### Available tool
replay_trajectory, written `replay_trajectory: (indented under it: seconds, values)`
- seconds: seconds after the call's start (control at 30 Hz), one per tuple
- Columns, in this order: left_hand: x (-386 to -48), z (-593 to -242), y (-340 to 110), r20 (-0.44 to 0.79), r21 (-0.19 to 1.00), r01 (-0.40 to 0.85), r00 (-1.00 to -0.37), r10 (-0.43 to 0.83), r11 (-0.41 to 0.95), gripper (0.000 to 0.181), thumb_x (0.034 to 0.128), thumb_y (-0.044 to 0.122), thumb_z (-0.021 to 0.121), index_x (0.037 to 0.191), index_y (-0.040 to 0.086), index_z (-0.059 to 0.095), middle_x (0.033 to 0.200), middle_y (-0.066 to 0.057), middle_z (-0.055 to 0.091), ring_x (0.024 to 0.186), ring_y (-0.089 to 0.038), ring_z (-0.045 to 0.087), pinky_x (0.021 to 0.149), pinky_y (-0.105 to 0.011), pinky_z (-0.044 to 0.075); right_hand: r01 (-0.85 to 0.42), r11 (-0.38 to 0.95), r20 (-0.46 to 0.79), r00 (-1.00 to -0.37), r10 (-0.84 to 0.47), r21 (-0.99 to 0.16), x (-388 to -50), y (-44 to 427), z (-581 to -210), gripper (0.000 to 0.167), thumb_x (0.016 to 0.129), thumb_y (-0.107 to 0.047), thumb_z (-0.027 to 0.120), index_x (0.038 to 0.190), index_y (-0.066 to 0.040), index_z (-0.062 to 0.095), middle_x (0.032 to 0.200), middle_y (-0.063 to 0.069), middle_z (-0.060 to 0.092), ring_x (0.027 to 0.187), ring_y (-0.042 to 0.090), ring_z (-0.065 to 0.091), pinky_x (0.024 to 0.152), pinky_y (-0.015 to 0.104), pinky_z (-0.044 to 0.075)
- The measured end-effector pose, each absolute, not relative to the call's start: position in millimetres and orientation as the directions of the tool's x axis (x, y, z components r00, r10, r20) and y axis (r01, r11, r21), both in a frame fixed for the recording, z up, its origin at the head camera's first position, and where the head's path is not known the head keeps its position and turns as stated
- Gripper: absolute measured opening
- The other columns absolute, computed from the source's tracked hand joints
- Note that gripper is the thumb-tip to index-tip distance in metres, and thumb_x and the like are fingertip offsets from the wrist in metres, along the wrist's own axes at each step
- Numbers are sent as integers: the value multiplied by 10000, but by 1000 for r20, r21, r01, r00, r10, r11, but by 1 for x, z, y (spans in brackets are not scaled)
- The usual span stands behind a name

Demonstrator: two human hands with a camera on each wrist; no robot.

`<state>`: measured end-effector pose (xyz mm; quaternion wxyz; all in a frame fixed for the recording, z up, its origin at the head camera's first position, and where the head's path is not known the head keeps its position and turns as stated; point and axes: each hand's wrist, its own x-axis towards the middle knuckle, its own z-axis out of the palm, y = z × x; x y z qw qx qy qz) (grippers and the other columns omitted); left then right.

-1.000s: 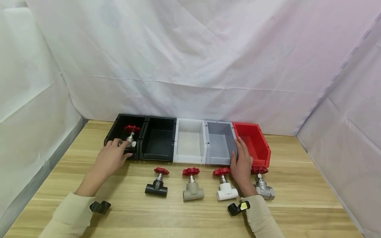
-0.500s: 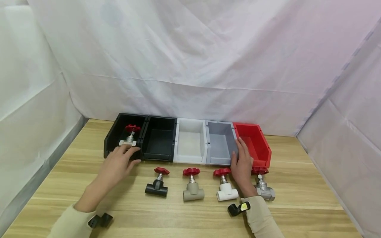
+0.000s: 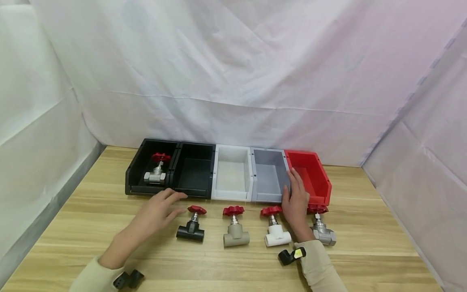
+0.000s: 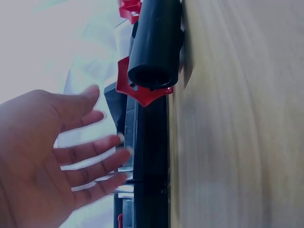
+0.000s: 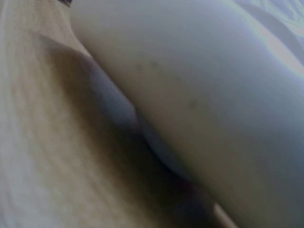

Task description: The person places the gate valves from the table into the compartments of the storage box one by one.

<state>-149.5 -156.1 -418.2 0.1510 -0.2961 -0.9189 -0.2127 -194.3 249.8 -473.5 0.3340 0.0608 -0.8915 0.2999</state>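
Observation:
My left hand (image 3: 155, 213), fingers spread and holding nothing, is in front of the black bins, just left of the black valve (image 3: 191, 229). The left wrist view shows its palm (image 4: 33, 156) beside the black valve's tube (image 4: 154, 47). A metal valve with a red handwheel (image 3: 155, 175) stands in the leftmost black bin (image 3: 131, 178). My right hand (image 3: 296, 202) rests with extended fingers at the front corner between the grey bin (image 3: 270, 196) and the red bin (image 3: 321, 198). Only a sleeve (image 5: 204, 95) and table surface fill the right wrist view.
A second black bin (image 3: 193, 190) and a white bin (image 3: 233, 194) stand in the same row. In front lie a beige valve (image 3: 236, 236), a white valve (image 3: 278, 236) and, partly behind my right wrist, another metal valve (image 3: 324, 234). White cloth (image 3: 233, 73) hangs behind.
My left hand has let go of the metal valve in the leftmost bin and moved out, toward the right and nearer the table's front. The right hand has stayed in place.

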Motion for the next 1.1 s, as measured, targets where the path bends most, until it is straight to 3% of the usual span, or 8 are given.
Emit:
replay_trajectory:
  seconds: [0.2,0.77,1.1]
  values:
    - [-146,-419,-152,385,332,671,-738,554,664,321,837,226,748,1121,115,649,953,2,589,755,-129,568,659,-310,499,-308,813,628,-773,90,-495,-194,249,-473,591,868,37,629,1417,-59,432,1496,80,352,1307,288,378,764,426,296]
    - [-140,-422,-148,269,390,687,-722,638,613,411,883,380,672,1256,218,606,1003,19,584,781,-105,550,668,-299,493,-307,809,624,-776,91,-500,-194,250,-474,596,869,35,621,1423,-67,426,1496,79,349,1315,290,371,772,447,300]
    - [-138,-424,-145,113,557,597,-744,659,577,415,885,358,676,1270,232,588,1034,81,588,837,-109,540,718,-302,474,-297,811,616,-782,96,-503,-194,249,-473,587,873,22,623,1420,-67,428,1495,71,350,1315,288,368,792,461,313]
